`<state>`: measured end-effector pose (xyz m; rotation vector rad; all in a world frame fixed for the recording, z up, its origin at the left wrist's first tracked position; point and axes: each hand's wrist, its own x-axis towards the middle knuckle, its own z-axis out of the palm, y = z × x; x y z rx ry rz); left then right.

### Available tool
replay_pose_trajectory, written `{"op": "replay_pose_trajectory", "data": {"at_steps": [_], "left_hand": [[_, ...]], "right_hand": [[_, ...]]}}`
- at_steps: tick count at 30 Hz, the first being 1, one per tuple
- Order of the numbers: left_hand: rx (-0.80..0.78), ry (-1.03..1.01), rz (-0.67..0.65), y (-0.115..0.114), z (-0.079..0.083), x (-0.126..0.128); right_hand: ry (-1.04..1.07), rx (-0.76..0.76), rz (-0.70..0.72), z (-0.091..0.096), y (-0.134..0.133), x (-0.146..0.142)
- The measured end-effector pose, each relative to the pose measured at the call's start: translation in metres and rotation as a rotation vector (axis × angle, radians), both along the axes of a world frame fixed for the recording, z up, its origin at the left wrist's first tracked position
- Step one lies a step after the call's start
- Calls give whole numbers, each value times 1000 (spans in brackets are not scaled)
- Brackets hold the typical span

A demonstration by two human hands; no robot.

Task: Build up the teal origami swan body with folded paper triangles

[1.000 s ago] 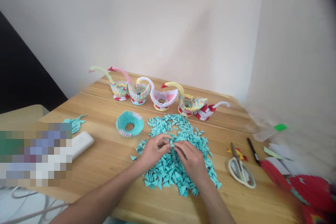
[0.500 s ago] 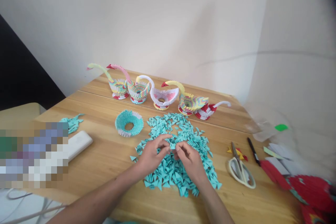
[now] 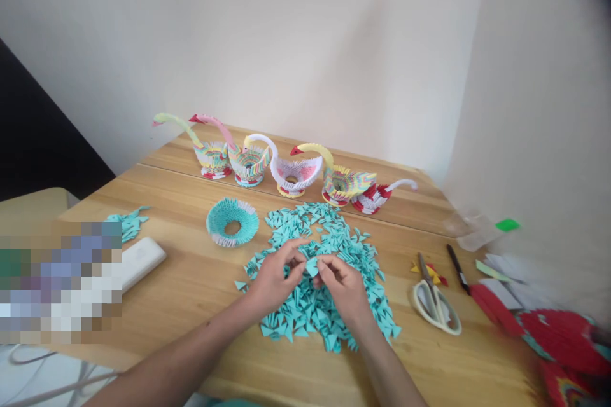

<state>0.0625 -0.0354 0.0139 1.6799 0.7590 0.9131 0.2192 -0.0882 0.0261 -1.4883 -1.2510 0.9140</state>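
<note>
A small turquoise folded paper triangle [image 3: 312, 267] is between the fingertips of both hands, above a pile of loose turquoise paper triangles [image 3: 312, 311]. My left hand [image 3: 279, 273] pinches its left side with thumb and forefinger. On the other side, my right hand [image 3: 342, 283] grips its right edge, fingers curled in. Behind my left hand, a turquoise paper bowl [image 3: 217, 219] with some pale lilac pieces in its rim rests on the wooden table [image 3: 167, 286].
Several folded-paper swans, one of them white and pink [image 3: 312, 172], line the back. On the right lie scissors [image 3: 433, 305], a black pen [image 3: 458, 270] and a red paper piece [image 3: 558, 337]. A white power strip [image 3: 146, 257] and turquoise scraps [image 3: 128, 224] lie left.
The turquoise triangle has turned between my fingers and shows a broader face, one corner pointing down. My hands stay nearly in place; the view has shifted slightly.
</note>
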Motion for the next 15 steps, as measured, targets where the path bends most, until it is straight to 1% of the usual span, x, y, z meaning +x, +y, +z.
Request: {"op": "replay_pose_trajectory", "data": {"at_steps": [1, 3, 5, 6, 9, 15], "left_hand": [[-71, -58, -3, 1, -1, 1], [-217, -140, -21, 4, -4, 2], [-311, -148, -24, 6, -6, 3], [-329, -130, -19, 7, -7, 4], [-277, -52, 5, 8, -6, 3], [-4, 94, 87, 1, 5, 2]], "right_hand": [[100, -49, 0, -1, 1, 0], [221, -84, 2, -2, 2, -1], [255, -79, -2, -2, 2, -2], [259, -75, -7, -1, 2, -2], [243, -75, -12, 1, 1, -2], [76, -21, -6, 1, -1, -3]]}}
